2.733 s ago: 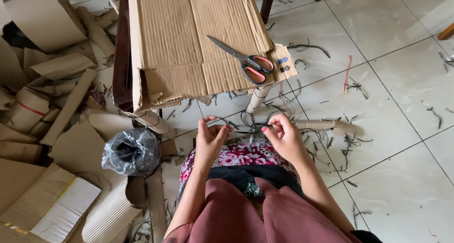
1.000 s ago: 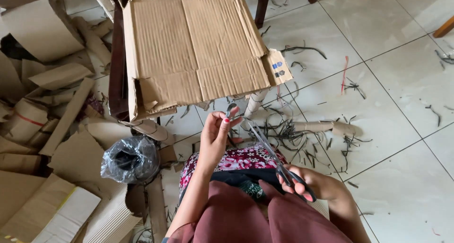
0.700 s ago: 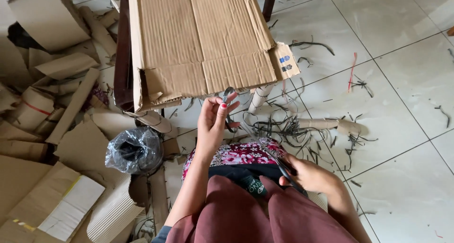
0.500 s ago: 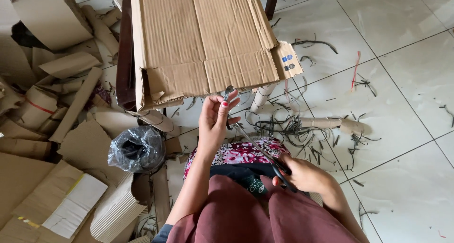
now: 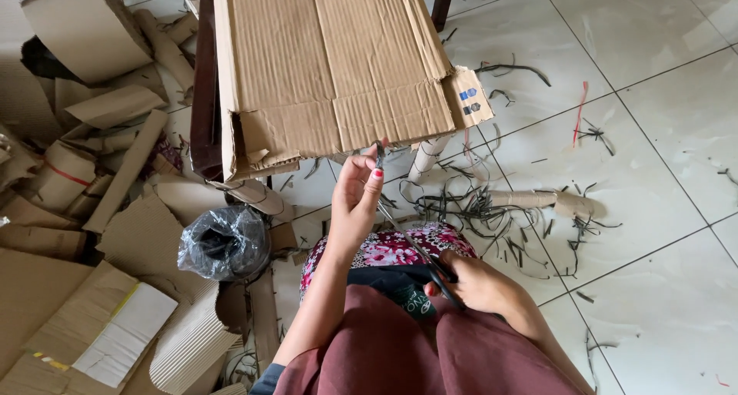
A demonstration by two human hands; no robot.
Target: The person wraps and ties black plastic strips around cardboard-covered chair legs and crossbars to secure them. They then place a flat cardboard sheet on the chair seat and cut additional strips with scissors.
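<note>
My left hand point(image 5: 355, 203) is raised in front of me and pinches a thin dark strip point(image 5: 379, 155) upright between thumb and fingers, just below the front edge of a flattened cardboard box point(image 5: 330, 64). My right hand point(image 5: 475, 283) rests low by my lap and grips the handles of a pair of scissors point(image 5: 419, 253). Their blades point up and left toward my left hand.
The cardboard box lies over a dark wooden stool frame point(image 5: 206, 87). Cardboard scraps point(image 5: 84, 210) pile up at the left, with a black plastic bag point(image 5: 223, 243) beside my knee. Dark cut strips point(image 5: 477, 210) and cardboard tubes point(image 5: 538, 201) litter the tiled floor.
The scissors left the top of the box and are now in my right hand, which dropped to my lap. My left hand rose with the strip toward the box edge.
</note>
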